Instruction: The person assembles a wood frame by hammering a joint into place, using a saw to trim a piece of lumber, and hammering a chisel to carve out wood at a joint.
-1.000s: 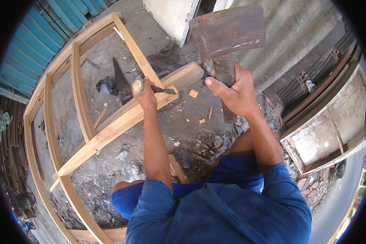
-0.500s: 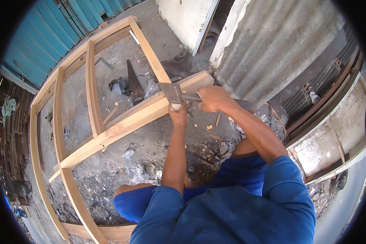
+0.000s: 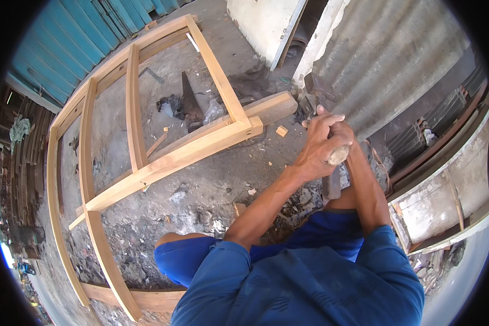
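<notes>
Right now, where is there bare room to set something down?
Roomiest, probably: the floor between the wooden frame's far-right rail and the white panel. A second patch lies between the near rail and the rubble. It is crowded around the saw inside the frame, in that rubble, and where the left hand and right hand bunch with chisel and mallet.

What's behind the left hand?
Behind the left hand: part of the right hand and the mallet, its head showing beyond, its handle end below. The handle's middle and most of the right hand's fingers are covered.
</notes>
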Demonstrator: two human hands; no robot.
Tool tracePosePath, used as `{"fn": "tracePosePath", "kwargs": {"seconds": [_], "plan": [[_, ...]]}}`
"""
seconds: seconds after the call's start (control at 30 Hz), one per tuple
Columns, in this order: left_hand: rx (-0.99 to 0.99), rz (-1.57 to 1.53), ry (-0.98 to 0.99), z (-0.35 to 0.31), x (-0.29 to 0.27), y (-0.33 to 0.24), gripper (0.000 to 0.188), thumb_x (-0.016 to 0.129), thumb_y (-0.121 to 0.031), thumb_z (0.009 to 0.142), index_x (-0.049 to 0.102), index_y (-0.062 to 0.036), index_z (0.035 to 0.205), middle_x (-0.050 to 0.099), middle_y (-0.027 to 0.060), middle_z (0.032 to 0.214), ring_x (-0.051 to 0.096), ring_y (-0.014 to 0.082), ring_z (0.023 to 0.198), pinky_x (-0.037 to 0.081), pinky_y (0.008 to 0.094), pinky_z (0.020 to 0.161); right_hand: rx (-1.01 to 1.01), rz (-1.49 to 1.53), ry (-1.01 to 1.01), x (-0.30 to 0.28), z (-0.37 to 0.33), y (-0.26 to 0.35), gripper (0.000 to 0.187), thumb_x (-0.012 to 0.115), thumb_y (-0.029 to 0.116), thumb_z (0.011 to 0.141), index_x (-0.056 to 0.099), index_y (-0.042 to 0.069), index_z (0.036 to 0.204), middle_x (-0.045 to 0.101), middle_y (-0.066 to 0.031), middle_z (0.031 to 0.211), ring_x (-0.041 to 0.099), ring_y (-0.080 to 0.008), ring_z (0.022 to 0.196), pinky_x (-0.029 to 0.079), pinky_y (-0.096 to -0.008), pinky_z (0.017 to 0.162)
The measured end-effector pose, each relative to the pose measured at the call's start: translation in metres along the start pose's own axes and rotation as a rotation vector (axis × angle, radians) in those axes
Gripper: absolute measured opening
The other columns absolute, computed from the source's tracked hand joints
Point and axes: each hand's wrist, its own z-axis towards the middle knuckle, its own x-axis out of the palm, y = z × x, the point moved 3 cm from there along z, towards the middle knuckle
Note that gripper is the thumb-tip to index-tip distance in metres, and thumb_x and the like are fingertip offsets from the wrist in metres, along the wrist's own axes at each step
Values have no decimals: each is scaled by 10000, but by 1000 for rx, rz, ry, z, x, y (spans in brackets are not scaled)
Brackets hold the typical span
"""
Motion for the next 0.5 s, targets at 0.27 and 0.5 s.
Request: {"fn": "tracePosePath", "kwargs": {"seconds": [0.27, 0.5], "plan": [[-221, 219, 210, 10, -16, 16, 970, 827, -345, 736, 308, -65, 1506, 286, 263, 1535, 264, 438, 1419, 208, 519, 1165, -289, -131, -101, -6, -31, 43, 385, 800, 244, 794, 641, 17, 1061, 681, -69, 872, 651, -139, 746, 545, -277, 648], [-843, 965, 564, -115, -103, 197, 924, 705, -381, 846, 218, 20, 1520, 232, 288, 1567, 184, 441, 1470, 141, 525, 1211, -425, -91, -28, 7, -45, 64, 453, 814, 286, 764, 610, -13, 1036, 665, -99, 814, 643, -177, 668, 541, -308, 619]]}}
